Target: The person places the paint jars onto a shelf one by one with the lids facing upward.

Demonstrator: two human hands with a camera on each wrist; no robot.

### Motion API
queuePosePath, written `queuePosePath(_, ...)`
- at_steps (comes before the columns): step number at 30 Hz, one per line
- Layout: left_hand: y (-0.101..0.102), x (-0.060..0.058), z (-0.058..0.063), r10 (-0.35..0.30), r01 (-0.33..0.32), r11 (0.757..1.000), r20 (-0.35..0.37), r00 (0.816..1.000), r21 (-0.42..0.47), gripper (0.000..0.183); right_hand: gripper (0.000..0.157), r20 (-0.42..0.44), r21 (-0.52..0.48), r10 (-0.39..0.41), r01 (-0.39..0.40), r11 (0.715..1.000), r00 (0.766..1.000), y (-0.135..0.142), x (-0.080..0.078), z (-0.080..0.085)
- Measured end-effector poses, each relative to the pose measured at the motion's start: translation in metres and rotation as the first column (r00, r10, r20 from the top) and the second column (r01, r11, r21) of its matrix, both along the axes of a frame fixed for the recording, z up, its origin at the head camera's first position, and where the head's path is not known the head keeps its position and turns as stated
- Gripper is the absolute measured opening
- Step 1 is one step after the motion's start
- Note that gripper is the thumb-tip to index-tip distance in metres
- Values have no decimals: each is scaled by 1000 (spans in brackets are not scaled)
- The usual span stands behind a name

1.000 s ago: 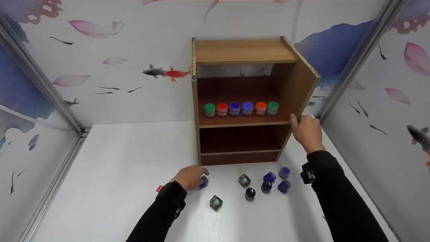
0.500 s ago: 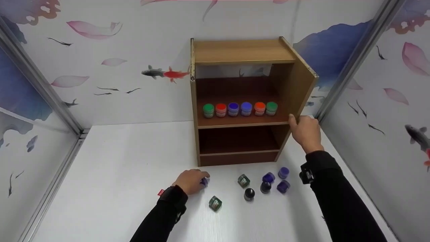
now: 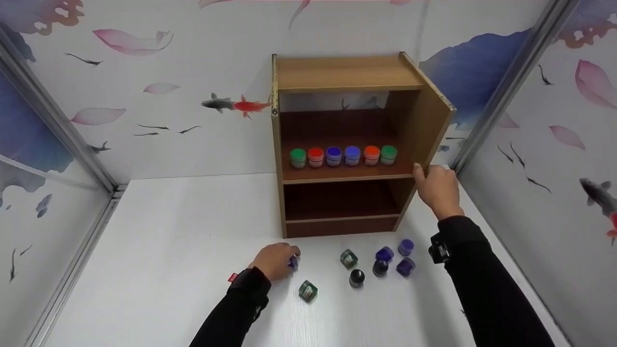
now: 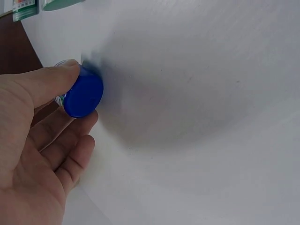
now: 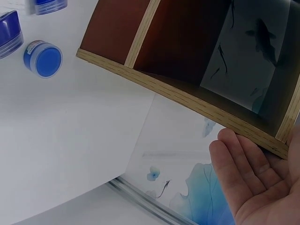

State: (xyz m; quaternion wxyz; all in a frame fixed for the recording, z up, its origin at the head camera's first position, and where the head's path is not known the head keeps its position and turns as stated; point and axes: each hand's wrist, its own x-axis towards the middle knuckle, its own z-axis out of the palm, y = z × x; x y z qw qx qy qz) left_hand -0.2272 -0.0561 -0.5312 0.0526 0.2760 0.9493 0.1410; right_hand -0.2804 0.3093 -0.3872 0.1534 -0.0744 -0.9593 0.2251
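My left hand (image 3: 274, 261) is low at the front left corner of a small wooden shelf unit (image 3: 349, 72). It pinches a small blue-lidded paint jar (image 4: 83, 96) between thumb and fingers; the lid faces outward in the left wrist view. My right hand (image 3: 439, 190) holds the unit's right side panel at middle-shelf height, thumb at the front edge. In the right wrist view its fingers (image 5: 234, 164) lie along the panel's outer face. A row of several paint jars (image 3: 333, 156) with green, red, blue and orange lids stands on the middle shelf.
Loose jars lie on the white table (image 3: 159, 250) before the unit: a green jar (image 3: 308, 291) near my left hand, another green jar (image 3: 349, 259), two dark-topped jars (image 3: 356, 278), and several purple-blue jars (image 3: 406, 267) at right. Patterned wall panels (image 3: 168, 72) enclose the table.
My left fingers have closed around the blue-lidded jar, and the hand has lowered slightly. My right hand keeps its hold on the panel. The head view has shifted a little.
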Motion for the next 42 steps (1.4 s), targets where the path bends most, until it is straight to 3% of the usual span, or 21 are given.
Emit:
queuePosePath(12,0,-5,10,-4,4,1000,106,994,7,28,51,4,16,0,0,1000,1000,-1,1,1)
queuePosePath(21,2,-6,15,44,-44,999,164,986,-5,22,51,10,2,-16,16,1000,1000,0,-1,0)
queuePosePath(25,2,-7,12,35,-31,999,179,983,-22,25,51,10,-2,-22,22,1000,1000,0,-2,-1)
queuePosePath(30,2,-8,9,1,-6,1000,226,974,20,22,51,-2,-3,-17,17,1000,1000,0,-2,-2)
queuePosePath(42,1,-8,16,-38,14,996,285,958,85,35,51,-39,12,3,-3,1000,999,0,-2,-2)
